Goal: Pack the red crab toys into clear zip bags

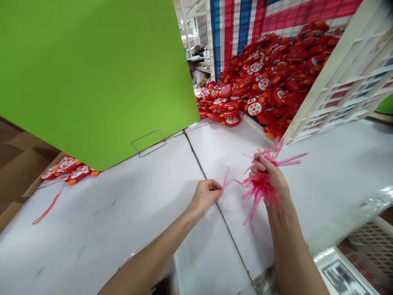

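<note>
Board (pixel 92 78), plain green, blocks the view beyond and to the left of the left hand (pixel 208 192); a thin wire bracket (pixel 143 136) shows at its lower edge. Under both hands lies a white counter (pixel 123 217), with a dark seam (pixel 225 223) passing just below the left hand's fingers. Well left of that hand, red figures (pixel 73 169) peek from under the board near a loose orange-red cord (pixel 46 213).

Thin, translucent pink strips form a ragged bundle (pixel 260 184) in the right hand (pixel 272 174), which is closed around it, ends splaying out on both sides. The left hand pinches a pink strand (pixel 225 180) between thumb and finger; it seems to run on toward the bundle, though it is too fine to be sure.

Beyond the right hand, a white slatted crate (pixel 331 78) with a striped sheet (pixel 236 24) holds heaped red figures with dotted bellies. Far left of the left hand stands a cardboard box (pixel 27 155); a latticed basket (pixel 368 241) sits below and right of the right hand.
</note>
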`<state>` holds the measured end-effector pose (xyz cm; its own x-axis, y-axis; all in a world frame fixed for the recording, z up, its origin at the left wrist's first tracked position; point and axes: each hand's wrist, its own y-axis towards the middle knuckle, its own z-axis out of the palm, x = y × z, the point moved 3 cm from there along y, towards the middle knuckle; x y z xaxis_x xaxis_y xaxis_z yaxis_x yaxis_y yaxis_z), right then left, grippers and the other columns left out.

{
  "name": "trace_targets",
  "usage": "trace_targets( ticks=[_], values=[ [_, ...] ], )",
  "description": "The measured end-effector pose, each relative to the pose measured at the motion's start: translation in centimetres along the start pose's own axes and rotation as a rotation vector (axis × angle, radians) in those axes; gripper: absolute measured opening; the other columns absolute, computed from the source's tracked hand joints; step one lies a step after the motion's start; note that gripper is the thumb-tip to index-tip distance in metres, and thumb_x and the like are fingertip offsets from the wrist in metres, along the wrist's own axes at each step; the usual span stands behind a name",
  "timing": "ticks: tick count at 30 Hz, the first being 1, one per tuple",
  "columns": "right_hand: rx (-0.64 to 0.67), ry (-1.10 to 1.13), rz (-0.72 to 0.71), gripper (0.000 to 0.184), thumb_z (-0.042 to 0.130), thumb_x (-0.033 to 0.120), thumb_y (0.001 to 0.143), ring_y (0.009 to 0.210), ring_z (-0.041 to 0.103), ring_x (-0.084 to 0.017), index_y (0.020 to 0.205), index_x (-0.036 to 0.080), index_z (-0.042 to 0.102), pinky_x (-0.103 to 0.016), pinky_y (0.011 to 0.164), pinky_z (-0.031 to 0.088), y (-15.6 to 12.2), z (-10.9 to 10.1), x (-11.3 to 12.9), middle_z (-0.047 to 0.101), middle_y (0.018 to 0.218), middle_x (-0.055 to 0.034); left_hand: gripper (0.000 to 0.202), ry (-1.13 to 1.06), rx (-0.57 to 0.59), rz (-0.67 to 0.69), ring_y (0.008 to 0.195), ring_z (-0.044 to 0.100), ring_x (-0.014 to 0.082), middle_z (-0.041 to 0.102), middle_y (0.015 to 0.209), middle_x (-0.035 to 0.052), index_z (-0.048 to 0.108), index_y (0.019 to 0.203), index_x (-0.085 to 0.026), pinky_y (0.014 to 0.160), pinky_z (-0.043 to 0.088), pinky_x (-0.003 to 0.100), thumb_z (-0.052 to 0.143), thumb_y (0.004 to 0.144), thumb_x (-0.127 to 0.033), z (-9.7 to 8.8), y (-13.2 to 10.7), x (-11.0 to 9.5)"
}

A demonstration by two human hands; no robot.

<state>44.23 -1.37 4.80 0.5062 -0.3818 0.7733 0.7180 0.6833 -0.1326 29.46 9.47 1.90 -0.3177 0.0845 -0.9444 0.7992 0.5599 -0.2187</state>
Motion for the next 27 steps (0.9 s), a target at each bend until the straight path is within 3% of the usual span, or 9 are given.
trace_targets(
  ticks=[3, 7, 9, 12, 15, 17, 21, 24, 27],
  values=[
    [-0.027, -0.077, 0.077, 0.02, 0.066, 0.038, 0.07, 0.039, 0.031, -0.004, 0.075, 0.02, 0.058, -0.015, 0.035, 0.028, -0.2, 1.1, -1.9, 0.038, 0.052, 0.0087, 0.007, -0.159, -0.095, -0.053, 0.054, 0.048, 0.0093, 0.053, 0.06, -0.0012, 0.054, 0.068, -0.014, 0.053, 0.037, 0.023, 0.058, 0.063, -0.017, -2.4, 0.5, -1.2],
    [0.067, -0.146, 0.135, 0.023, 0.068, 0.035, 0.071, 0.036, 0.033, -0.003, 0.078, 0.013, 0.065, -0.015, 0.032, 0.023, -0.6, 3.3, -4.8, 0.044, 0.044, 0.0069, 0.012, -0.308, -0.13, -0.08, 0.052, 0.047, 0.0077, 0.055, 0.058, -0.0015, 0.057, 0.065, -0.013, 0.052, 0.036, 0.021, 0.063, 0.056, -0.014, -3.1, 0.0, -2.1],
    [0.144, -0.159, 0.155, 0.025, 0.071, 0.032, 0.068, 0.042, 0.044, -0.005, 0.083, 0.013, 0.067, -0.016, 0.037, 0.033, -0.9, 4.3, -5.8, 0.054, 0.051, 0.0035, 0.012, -0.365, -0.131, -0.107, 0.05, 0.047, 0.0071, 0.055, 0.056, -0.0017, 0.057, 0.064, -0.012, 0.05, 0.035, 0.021, 0.063, 0.053, -0.01, -2.8, -0.1, -1.9],
    [0.244, -0.153, 0.158, 0.024, 0.077, 0.027, 0.059, 0.068, 0.06, -0.014, 0.076, 0.014, 0.066, -0.023, 0.058, 0.047, -1.3, 5.3, -6.7, 0.066, 0.079, -0.0043, 0.012, -0.452, -0.11, -0.168, 0.047, 0.048, 0.0075, 0.053, 0.051, -0.0023, 0.056, 0.059, -0.012, 0.048, 0.035, 0.022, 0.063, 0.05, -0.008, -2.3, -0.2, -1.4],
    [0.306, -0.149, 0.148, 0.022, 0.079, 0.025, 0.056, 0.08, 0.061, -0.019, 0.066, 0.015, 0.062, -0.029, 0.07, 0.048, -1.5, 5.5, -6.9, 0.067, 0.089, -0.0062, 0.016, -0.531, -0.065, -0.234, 0.048, 0.051, 0.0092, 0.054, 0.051, -0.0015, 0.057, 0.06, -0.011, 0.05, 0.037, 0.023, 0.067, 0.047, -0.009, -2.3, -0.3, -1.2],
    [0.325, -0.144, 0.14, 0.019, 0.076, 0.025, 0.06, 0.081, 0.061, -0.018, 0.07, 0.016, 0.062, -0.031, 0.074, 0.048, -1.5, 5.4, -6.8, 0.068, 0.089, -0.0053, 0.019, -0.567, -0.02, -0.279, 0.045, 0.049, 0.0089, 0.053, 0.05, -0.0019, 0.059, 0.062, -0.01, 0.048, 0.037, 0.024, 0.069, 0.046, -0.009, -2.7, -0.4, -1.3],
    [0.336, -0.142, 0.135, 0.015, 0.069, 0.027, 0.069, 0.076, 0.061, -0.016, 0.08, 0.019, 0.064, -0.03, 0.074, 0.048, -1.6, 5.4, -6.5, 0.067, 0.081, -0.0024, 0.023, -0.608, 0.053, -0.338, 0.042, 0.046, 0.0075, 0.051, 0.05, -0.0025, 0.06, 0.064, -0.01, 0.045, 0.036, 0.024, 0.073, 0.045, -0.009, -3.5, -0.6, -1.5],
    [0.39, -0.15, 0.143, 0.019, 0.07, 0.026, 0.067, 0.08, 0.061, -0.017, 0.083, 0.018, 0.065, -0.03, 0.077, 0.047, -1.9, 5.9, -6.6, 0.067, 0.083, -0.0034, 0.023, -0.613, 0.053, -0.345, 0.047, 0.05, 0.0082, 0.054, 0.054, -0.0014, 0.061, 0.066, -0.011, 0.05, 0.04, 0.024, 0.074, 0.047, -0.01, -3.5, -0.7, -1.5],
    [0.434, -0.178, 0.108, 0.018, 0.072, 0.025, 0.065, 0.071, 0.059, -0.015, 0.079, 0.018, 0.064, -0.028, 0.069, 0.046, -2.1, 6.3, -6.9, 0.065, 0.075, -0.0008, 0.02, -0.59, 0.042, -0.329, 0.048, 0.05, 0.008, 0.053, 0.053, -0.0023, 0.061, 0.065, -0.012, 0.052, 0.041, 0.023, 0.07, 0.049, -0.008, -3.1, -0.8, -1.3]
  ],
)
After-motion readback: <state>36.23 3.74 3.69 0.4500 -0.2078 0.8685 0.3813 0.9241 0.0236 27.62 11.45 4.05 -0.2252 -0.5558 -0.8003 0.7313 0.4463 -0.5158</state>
